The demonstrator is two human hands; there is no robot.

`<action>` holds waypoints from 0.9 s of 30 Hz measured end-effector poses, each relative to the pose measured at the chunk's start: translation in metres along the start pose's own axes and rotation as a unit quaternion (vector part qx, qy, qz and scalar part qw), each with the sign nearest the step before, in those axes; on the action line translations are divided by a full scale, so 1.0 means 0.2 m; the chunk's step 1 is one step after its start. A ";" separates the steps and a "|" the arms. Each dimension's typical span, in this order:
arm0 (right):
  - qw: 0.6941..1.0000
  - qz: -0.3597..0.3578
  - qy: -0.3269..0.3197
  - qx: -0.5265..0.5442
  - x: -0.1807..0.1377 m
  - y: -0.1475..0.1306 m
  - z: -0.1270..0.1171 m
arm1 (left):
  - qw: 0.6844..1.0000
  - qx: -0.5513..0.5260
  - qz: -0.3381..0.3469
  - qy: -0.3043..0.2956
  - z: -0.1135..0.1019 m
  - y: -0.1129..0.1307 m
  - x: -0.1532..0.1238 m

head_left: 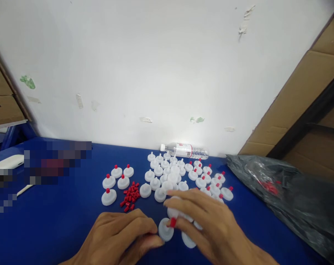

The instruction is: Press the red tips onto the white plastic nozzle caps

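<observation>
In the lower middle, my left hand [125, 235] has its thumb and forefinger closed at the left edge of a round white plastic lid [164, 235] tilted toward me. A small red cap [173, 222] shows at that lid's upper right, against a fingertip of my right hand [208, 217]. The upper fingers of my right hand stretch out over more white lids, partly hiding them. Several loose red caps [133, 193] lie in a pile beyond my left hand. White lids with bare nozzles [155, 183] crowd together at the middle of the table.
Red-capped lids stand at left [108, 198] and right [227, 193] on the blue table [59, 221]. A clear water bottle [183, 150] lies against the white wall. A dark plastic bag [294, 206] covers the right side. Cardboard [288, 106] rises behind it.
</observation>
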State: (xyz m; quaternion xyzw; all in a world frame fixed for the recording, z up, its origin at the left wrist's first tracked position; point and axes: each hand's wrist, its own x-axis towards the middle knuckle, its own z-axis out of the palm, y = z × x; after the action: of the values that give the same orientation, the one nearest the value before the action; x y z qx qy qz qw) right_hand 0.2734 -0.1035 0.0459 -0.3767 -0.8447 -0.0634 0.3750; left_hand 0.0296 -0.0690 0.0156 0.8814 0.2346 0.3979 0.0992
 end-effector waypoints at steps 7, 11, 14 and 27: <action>0.985 0.136 0.029 -0.104 0.00 0.24 -0.10 | 0.998 0.031 0.060 -0.002 0.01 -0.11 0.01; 0.970 0.206 -0.050 -0.119 -0.03 0.36 -0.11 | 0.997 0.044 0.064 0.001 0.03 -0.13 0.00; 0.962 0.229 -0.097 -0.111 -0.04 0.40 -0.10 | 0.996 0.061 0.069 0.014 0.03 -0.13 0.00; 0.957 0.237 -0.153 -0.072 -0.05 0.41 -0.08 | 0.993 0.108 0.046 0.022 0.02 -0.09 0.00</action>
State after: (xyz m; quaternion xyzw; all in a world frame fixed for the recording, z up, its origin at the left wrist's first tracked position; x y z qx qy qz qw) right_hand 0.3426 -0.0579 0.0350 -0.5974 -0.7714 0.0256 0.2175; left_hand 0.0255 -0.0533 0.0060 0.8877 0.2373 0.3940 -0.0205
